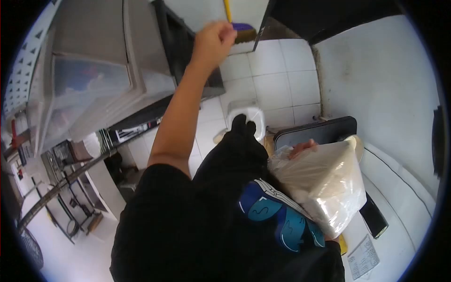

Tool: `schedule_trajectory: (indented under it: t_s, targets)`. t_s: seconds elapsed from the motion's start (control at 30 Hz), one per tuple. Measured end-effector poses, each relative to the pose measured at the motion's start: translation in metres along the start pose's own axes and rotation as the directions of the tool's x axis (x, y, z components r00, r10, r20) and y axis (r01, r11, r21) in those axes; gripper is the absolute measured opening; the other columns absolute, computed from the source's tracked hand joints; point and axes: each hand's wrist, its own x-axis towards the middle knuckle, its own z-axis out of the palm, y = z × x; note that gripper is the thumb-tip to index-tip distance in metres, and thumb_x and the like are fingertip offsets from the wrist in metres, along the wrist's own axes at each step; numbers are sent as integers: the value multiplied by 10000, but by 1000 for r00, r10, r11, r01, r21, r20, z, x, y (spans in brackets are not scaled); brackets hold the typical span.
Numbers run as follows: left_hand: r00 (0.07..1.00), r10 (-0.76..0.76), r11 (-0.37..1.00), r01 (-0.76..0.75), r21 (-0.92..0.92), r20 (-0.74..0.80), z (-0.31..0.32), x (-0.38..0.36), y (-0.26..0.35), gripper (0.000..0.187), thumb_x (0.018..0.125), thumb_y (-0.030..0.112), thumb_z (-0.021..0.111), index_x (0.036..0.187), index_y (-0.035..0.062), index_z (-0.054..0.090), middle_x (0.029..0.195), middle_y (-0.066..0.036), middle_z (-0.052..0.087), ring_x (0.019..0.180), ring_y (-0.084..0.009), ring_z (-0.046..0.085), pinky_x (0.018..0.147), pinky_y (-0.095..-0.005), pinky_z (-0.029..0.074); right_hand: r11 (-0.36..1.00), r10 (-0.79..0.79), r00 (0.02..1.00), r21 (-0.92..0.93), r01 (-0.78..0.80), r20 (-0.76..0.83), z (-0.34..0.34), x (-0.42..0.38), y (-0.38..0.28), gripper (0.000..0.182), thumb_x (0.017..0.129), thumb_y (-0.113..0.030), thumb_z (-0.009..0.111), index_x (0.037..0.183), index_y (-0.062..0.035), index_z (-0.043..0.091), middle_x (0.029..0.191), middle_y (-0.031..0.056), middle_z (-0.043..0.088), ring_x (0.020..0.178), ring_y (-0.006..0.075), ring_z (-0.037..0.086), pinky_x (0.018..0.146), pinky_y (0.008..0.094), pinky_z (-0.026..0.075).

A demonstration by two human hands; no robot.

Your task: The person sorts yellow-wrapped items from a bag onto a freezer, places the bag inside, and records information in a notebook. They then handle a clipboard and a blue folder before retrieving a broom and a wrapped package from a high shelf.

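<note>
My left arm reaches forward, and my left hand (pixel 216 41) is in the air with its fingers curled in, slightly blurred. Nothing shows in it. Behind it are the purple head and dark bristles of a broom (pixel 243 32); I cannot see it touching the hand. A bulky white package in clear plastic (pixel 324 185) is clasped against my right side. The fingers of my right hand (pixel 303 148) curl over its far edge, by the crumpled plastic. The rest of that hand is hidden by the package. My black shirt with a blue print lies beside it.
Clear plastic bins (pixel 89 89) stand at the left on a dark rack. A white lidded container (pixel 246 117) is on the tiled floor by my feet. At the right are a black padded seat or panel (pixel 319 131), a white wall and a paper sheet (pixel 363 257).
</note>
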Motion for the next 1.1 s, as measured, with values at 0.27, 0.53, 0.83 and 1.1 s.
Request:
schedule_trajectory:
  t_s: [0.27,0.53,0.83,1.1]
  targets:
    - [867,89,830,-337,444,491,-14,-128,-21,216,739,131,654,939,85,587,1087,-55,548,1027,-251,532,951,-412,378,979,-201,977,-3,202,73,-78,-8,25,708,940,-550,176,816,6,597,806,186,600,817,313,571,790,436,459]
    - [862,36,709,-378,595,506,-41,-126,8,231,724,136,674,939,86,606,1003,-53,601,1016,-235,561,987,-448,344,958,-261,963,103,266,-61,-122,-12,31,740,925,-588,135,763,-23,585,710,138,578,731,265,528,769,387,418]
    - [850,81,524,-481,703,521,-30,-143,-4,233,692,150,710,902,96,626,953,-34,613,962,-202,586,985,-443,343,751,-590,805,322,576,-62,-199,11,18,630,898,-622,263,734,-91,560,688,49,531,746,210,495,886,420,317]
    - [816,184,413,-570,710,547,-32,-150,-13,252,704,132,725,936,67,651,983,-55,653,971,-191,607,1017,-420,305,512,-856,477,193,837,201,-272,31,15,491,896,-567,386,756,-131,565,729,0,543,811,167,490,970,421,252]
